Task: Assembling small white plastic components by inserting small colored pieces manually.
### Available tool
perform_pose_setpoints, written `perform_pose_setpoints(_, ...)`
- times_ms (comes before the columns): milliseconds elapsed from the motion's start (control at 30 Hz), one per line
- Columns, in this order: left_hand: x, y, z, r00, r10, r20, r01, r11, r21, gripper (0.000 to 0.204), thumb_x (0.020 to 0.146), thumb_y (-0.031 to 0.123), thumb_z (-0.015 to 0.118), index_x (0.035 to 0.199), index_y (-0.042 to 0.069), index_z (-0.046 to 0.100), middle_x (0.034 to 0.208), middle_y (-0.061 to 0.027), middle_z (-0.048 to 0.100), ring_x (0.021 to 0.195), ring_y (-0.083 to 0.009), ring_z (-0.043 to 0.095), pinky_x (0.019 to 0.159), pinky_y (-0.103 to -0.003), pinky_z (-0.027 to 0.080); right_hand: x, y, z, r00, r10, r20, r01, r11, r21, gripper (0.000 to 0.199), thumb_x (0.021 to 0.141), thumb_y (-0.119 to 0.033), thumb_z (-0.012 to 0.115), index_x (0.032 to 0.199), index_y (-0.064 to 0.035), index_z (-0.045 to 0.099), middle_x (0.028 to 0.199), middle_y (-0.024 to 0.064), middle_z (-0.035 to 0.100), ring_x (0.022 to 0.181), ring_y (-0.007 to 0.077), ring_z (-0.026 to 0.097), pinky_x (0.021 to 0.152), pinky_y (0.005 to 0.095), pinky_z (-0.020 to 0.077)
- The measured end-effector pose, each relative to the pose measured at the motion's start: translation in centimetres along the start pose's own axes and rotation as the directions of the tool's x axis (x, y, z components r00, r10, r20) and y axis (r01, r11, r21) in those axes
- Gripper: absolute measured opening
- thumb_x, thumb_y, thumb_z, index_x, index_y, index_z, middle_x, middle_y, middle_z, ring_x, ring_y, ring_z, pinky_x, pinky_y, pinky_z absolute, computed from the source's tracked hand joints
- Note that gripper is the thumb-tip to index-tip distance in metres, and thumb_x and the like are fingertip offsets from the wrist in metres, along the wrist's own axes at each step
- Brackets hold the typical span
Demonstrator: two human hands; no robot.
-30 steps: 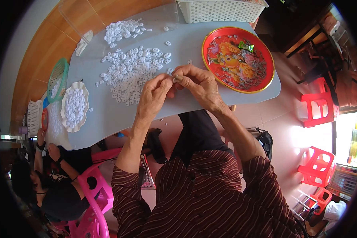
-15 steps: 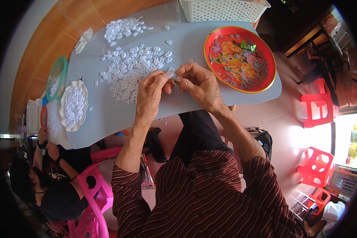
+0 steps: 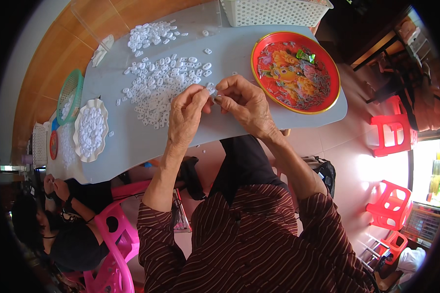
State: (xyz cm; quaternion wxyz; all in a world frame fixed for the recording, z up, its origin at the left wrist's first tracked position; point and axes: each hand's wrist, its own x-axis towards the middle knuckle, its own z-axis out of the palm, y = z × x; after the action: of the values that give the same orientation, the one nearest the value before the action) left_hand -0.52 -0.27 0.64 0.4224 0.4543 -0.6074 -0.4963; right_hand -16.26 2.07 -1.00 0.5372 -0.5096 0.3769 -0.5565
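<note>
Over the table's near edge, my left hand [image 3: 186, 110] and my right hand [image 3: 247, 105] meet fingertip to fingertip. Both are closed in a pinch, and what sits between the fingers is tiny and mostly hidden. Just beyond them spreads a heap of small white oval plastic pieces with holes [image 3: 164, 80]. A second pile of white pieces [image 3: 149, 36] lies farther back. To the right of my right hand stands a round red tray [image 3: 255, 68] with a gold rim and flower print, holding many small metal pins [image 3: 291, 100] and a green wrapper [image 3: 305, 56].
A scalloped white dish [image 3: 78, 139] of white pieces and a green basket [image 3: 63, 107] stand at the table's left. A white perforated basket [image 3: 278, 14] is at the back. Someone sits at lower left by a pink chair [image 3: 117, 239]. Red stools [image 3: 391, 134] stand right.
My hands stay almost in place, with only slight finger movement at the pinch. The person at lower left has drawn their hands down, away from the table's left end.
</note>
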Motion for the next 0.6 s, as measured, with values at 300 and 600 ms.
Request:
perform_pose_setpoints(300,-0.2,0.9,0.1,0.999,0.018,0.047,-0.024,0.99,0.139,0.023,0.089,0.021,0.05,0.078,0.002,0.054,0.059,0.0002,0.048,0.056,-0.0071,0.042,0.051,-0.025,0.034,-0.1,0.0,-0.1,1.0,-0.009,-0.007,0.009,1.0,-0.002,0.018,0.086,0.003,0.056,0.104,0.002,0.052,0.084,0.0053,0.061,0.073,0.0079,0.057,0.064,0.0219,0.0477)
perform_pose_setpoints(600,-0.5,0.3,0.7,0.982,0.19,0.012,-0.188,0.958,0.216,0.018,0.088,0.017,0.049,0.082,0.0,0.052,0.057,-0.0033,0.043,0.052,-0.0102,0.039,0.049,-0.027,0.034,-0.1,0.1,0.1,0.999,-0.04,-0.02,0.039,0.998,-0.052,0.02,0.086,0.001,0.058,0.106,0.0029,0.055,0.083,0.0044,0.062,0.072,0.0076,0.057,0.066,0.0218,0.0483)
